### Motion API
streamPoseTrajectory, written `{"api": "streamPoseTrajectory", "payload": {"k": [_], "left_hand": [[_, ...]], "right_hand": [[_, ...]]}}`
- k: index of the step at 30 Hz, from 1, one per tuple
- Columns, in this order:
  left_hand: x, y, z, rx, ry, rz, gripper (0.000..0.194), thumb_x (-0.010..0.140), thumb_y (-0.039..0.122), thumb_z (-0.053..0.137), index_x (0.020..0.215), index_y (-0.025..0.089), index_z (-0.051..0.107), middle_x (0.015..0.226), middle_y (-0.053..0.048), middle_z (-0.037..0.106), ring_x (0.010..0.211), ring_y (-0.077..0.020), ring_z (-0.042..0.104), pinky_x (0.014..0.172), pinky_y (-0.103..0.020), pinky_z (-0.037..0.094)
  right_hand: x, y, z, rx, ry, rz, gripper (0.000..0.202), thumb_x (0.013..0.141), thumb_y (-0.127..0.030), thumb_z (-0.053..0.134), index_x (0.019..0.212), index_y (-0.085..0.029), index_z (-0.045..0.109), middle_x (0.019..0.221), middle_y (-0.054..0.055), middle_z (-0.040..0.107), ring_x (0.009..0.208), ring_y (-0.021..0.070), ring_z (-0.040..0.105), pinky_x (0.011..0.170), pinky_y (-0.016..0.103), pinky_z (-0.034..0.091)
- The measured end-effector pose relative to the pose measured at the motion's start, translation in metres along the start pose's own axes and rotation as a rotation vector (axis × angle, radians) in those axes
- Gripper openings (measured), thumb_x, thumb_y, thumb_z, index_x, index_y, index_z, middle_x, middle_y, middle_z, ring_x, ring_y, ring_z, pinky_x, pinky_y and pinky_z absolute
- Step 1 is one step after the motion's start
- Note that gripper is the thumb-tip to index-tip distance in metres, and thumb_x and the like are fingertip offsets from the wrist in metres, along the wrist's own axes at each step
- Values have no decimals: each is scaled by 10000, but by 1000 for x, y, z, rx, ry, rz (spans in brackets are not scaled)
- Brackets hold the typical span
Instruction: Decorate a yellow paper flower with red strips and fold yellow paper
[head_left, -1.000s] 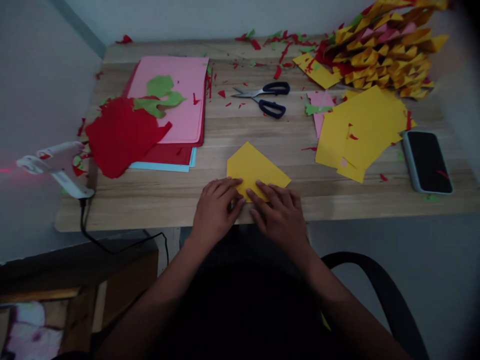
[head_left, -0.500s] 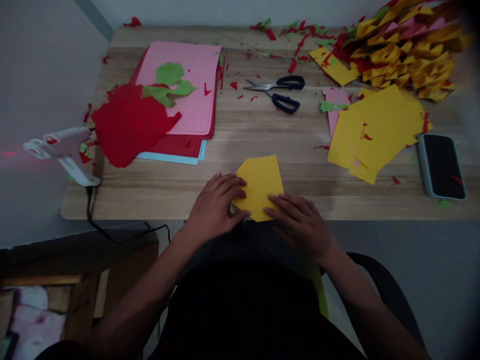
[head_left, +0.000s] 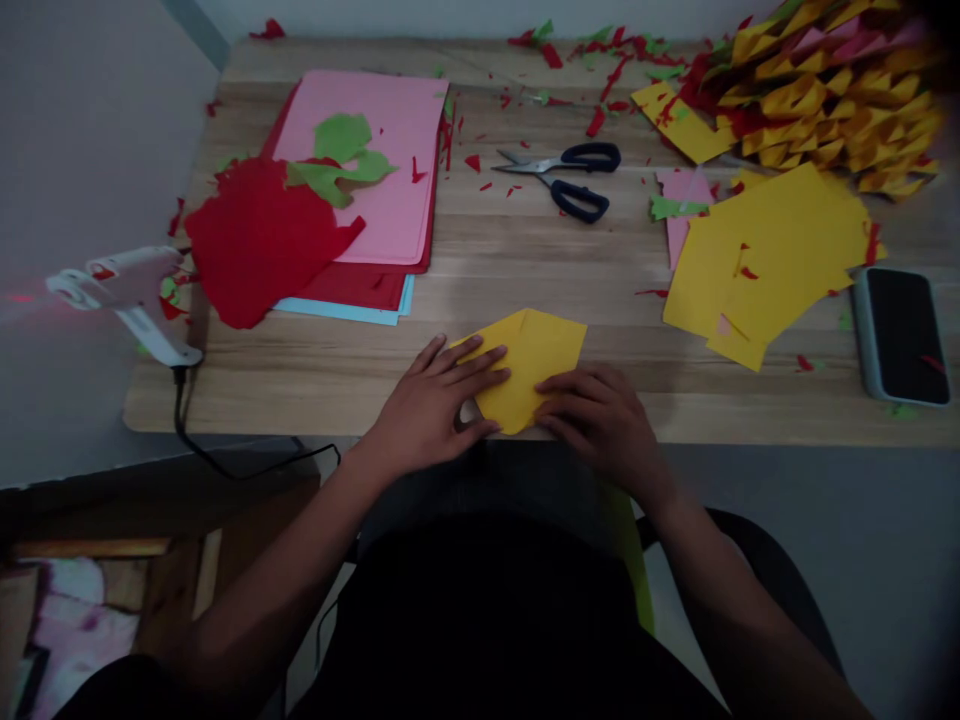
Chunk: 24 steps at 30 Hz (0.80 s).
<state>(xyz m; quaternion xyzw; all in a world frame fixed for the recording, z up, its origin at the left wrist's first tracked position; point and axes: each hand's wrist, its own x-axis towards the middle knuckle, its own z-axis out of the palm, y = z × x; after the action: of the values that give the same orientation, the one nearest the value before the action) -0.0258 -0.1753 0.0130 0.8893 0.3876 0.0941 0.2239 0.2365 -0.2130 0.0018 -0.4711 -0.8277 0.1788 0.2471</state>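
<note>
A folded yellow paper (head_left: 536, 355) lies at the table's front edge, its pointed corner toward the back. My left hand (head_left: 435, 405) rests on its left side, fingers spread flat over the paper, thumb near the front edge. At the paper's right side, my right hand (head_left: 607, 420) has its fingertips and thumb closed on the edge. Scissors (head_left: 559, 178) with dark handles lie spread behind the paper. More yellow sheets (head_left: 772, 255) are stacked to the right.
Pink sheets (head_left: 375, 150) lie at the back left under green scraps, beside a crumpled red piece (head_left: 262, 240). A corded glue gun (head_left: 146, 300) stands at the left edge. A phone (head_left: 902, 335) and a folded-paper piece (head_left: 832, 100) are at the right.
The yellow paper has turned clockwise between my hands. My left fingers are more spread over it. The whole view has shifted slightly.
</note>
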Motion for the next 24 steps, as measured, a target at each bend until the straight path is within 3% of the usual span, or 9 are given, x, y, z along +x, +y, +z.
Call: {"api": "streamPoseTrajectory", "payload": {"k": [6,14,21,24], "left_hand": [[-2,-1,-2,-20,-27,18,515,952,360,557,1459,314,482,1582,4,425,1515,-249,295,1266,-558,146],[1,4,-6,-34,-29,-41,556,904,285,591,1447,259,475,1573,-19,443,1501,-258,321,1263,-538,172],[-8,8,2,7,103,-18,336,945,335,555,1266,248,608,1450,-42,579,1345,-244,510,1169,-489,346],[-16,10,5,20,119,27,274,972,270,520,1220,241,634,1447,-44,581,1394,-233,471,1177,-480,347]], "right_hand": [[25,-11,17,-69,62,168,210,933,-400,625,832,-230,696,921,38,685,881,220,573,793,381,385],[30,-13,22,-60,94,192,167,916,-378,654,849,-234,702,920,36,670,881,219,577,786,382,359],[29,-11,23,-70,96,185,176,923,-387,641,849,-239,701,892,30,670,882,218,574,799,380,353],[31,-13,25,-89,98,199,199,925,-392,639,815,-235,691,827,22,660,852,217,564,796,378,343]]}}
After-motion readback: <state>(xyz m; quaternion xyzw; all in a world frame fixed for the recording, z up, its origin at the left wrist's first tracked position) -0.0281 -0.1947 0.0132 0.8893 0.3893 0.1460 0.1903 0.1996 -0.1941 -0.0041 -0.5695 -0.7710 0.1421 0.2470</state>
